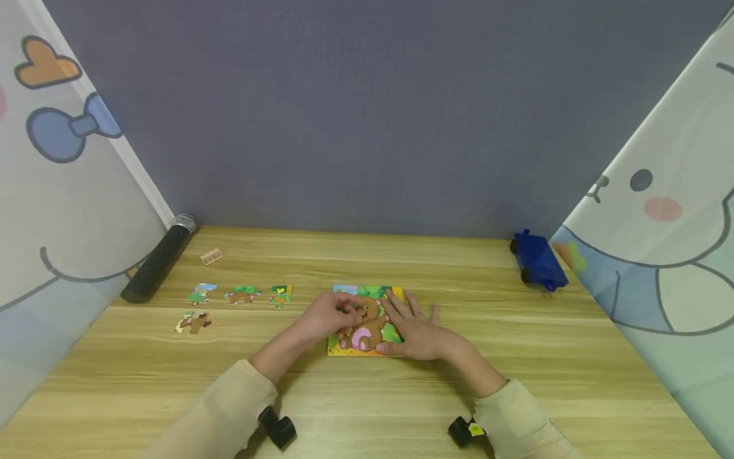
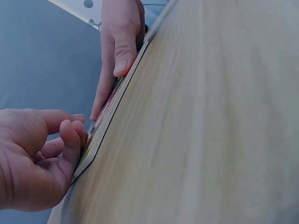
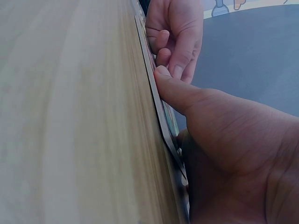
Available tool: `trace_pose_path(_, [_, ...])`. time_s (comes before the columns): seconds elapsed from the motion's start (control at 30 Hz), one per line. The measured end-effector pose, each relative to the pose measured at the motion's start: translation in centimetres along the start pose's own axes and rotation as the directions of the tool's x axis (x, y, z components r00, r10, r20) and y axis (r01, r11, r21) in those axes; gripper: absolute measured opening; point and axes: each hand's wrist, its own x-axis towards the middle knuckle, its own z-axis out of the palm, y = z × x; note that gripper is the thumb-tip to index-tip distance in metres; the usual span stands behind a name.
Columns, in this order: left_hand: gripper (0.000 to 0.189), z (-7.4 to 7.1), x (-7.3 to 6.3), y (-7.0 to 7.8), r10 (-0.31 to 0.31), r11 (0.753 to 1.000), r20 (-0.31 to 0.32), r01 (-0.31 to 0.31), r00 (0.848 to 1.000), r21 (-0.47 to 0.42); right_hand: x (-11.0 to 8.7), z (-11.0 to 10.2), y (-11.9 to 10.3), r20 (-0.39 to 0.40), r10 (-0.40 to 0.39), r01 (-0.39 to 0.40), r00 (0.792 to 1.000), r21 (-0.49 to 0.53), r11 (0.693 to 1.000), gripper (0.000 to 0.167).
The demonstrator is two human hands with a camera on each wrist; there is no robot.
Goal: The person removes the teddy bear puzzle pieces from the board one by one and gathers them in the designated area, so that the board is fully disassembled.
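Observation:
A jigsaw puzzle (image 1: pixel 367 338) with a brown bear on it lies flat in its thin board frame on the table. My left hand (image 1: pixel 329 315) is over the puzzle's left half, fingers bent, its thumb and fingertips pinching a puzzle piece at the surface; the fingers mostly hide that piece. On the right side rests my right hand (image 1: pixel 421 335), fingers spread across the picture. In the right wrist view its thumb (image 3: pixel 173 86) lies along the near edge of the board (image 3: pixel 156 100). The left wrist view shows the left fingertips (image 2: pixel 70 133) right at the board's surface.
Several loose pieces lie to the left, among them a bear piece (image 1: pixel 195 323) and a corner piece (image 1: pixel 281 295). A microphone (image 1: pixel 157 264) and a small pale block (image 1: pixel 211 257) sit farther back left. A blue toy cart (image 1: pixel 539 261) stands at the back right, near the partition (image 1: pixel 367 127).

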Motion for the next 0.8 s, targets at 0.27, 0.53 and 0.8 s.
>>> trace_pose_path(0.27, [0.037,0.05,0.07,0.50,-0.036,0.998,0.020,0.035,0.999,0.043,-0.03,0.01,-0.04,-0.003,0.001,-0.001,1.000,0.003,1.000,0.096])
trace_pose_path(0.53, [0.036,0.07,0.11,0.44,-0.040,0.999,0.027,0.040,0.999,0.010,-0.05,-0.03,-0.09,-0.005,-0.004,0.004,1.000,0.013,1.000,0.095])
trace_pose_path(0.8, [0.031,0.23,0.04,0.48,-0.031,0.999,-0.009,0.031,0.999,-0.014,-0.13,-0.06,-0.18,-0.008,-0.006,0.006,1.000,0.013,1.000,0.096])
